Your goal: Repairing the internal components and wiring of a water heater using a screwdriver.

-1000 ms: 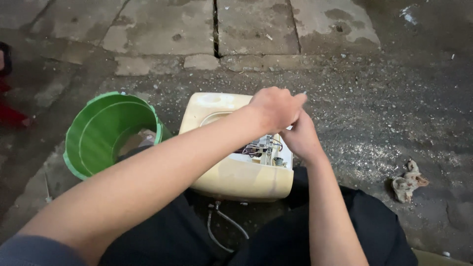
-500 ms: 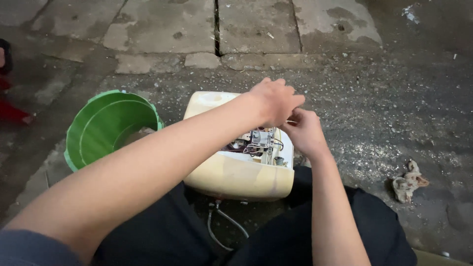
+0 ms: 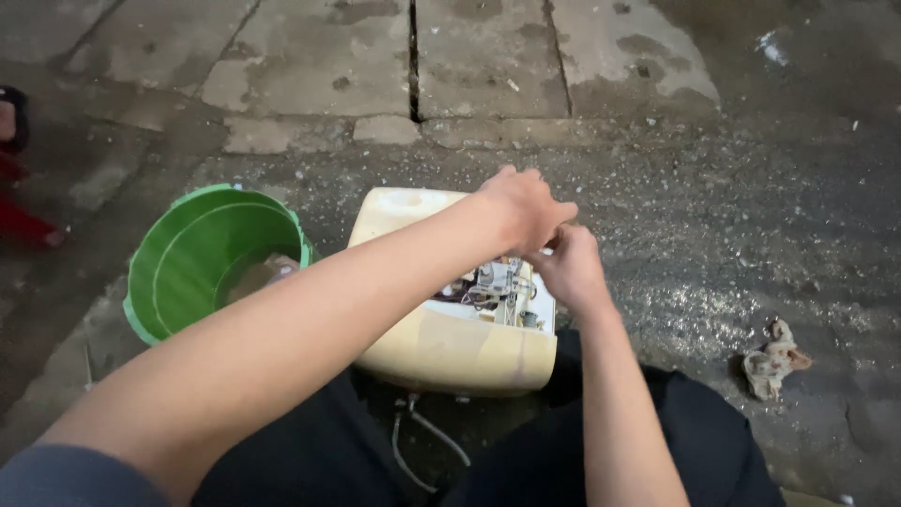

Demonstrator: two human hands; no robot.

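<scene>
A cream plastic appliance casing (image 3: 450, 352) lies on the ground between my knees. Its open compartment (image 3: 497, 286) shows wires and small metal parts. My left arm reaches across it from the lower left, and my left hand (image 3: 521, 207) hovers curled over the casing's far right corner. My right hand (image 3: 568, 272) rises from below, its fingertips pinched against the left hand's fingers. Whatever may lie between the fingertips is hidden. Two thin hoses or cables (image 3: 422, 441) trail from the casing's near side.
A green plastic bucket (image 3: 178, 272) with murky water stands just left of the casing. A crumpled dirty rag (image 3: 771, 360) lies on the wet concrete to the right. Something red (image 3: 23, 221) sits at the far left edge. Paved slabs lie beyond.
My left hand has lifted slightly off the casing and my right hand has slid out from beneath it, so more of the wiring compartment shows. Bucket and rag have not moved.
</scene>
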